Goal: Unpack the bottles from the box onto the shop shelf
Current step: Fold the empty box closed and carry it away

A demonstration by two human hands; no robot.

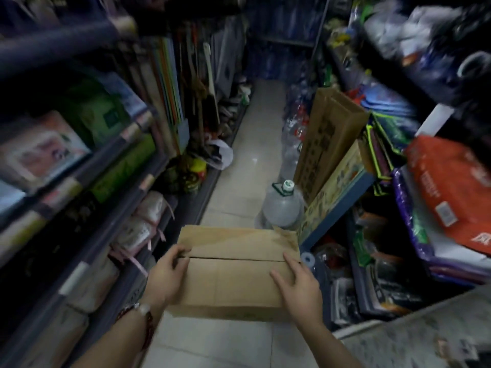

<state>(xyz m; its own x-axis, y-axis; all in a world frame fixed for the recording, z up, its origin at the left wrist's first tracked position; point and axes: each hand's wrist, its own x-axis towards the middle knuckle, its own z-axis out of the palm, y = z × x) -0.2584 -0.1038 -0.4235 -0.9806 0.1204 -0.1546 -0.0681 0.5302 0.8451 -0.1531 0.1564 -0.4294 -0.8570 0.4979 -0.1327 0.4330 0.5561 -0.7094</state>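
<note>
A closed brown cardboard box sits low in the narrow aisle in front of me, its two top flaps meeting at a middle seam. My left hand grips the left end of the near flap, fingertips hooked into the seam. My right hand lies flat on the right side of the same flap, fingers spread. No bottles from the box are visible; its contents are hidden by the flaps. Blue shop shelves run along the left side, packed with goods.
A large clear water jug with a green-white cap stands on the tiled floor just beyond the box. Tall cardboard cartons lean on the right, with crowded shelves and bags behind. A white plastic bag lies at the left shelf's foot.
</note>
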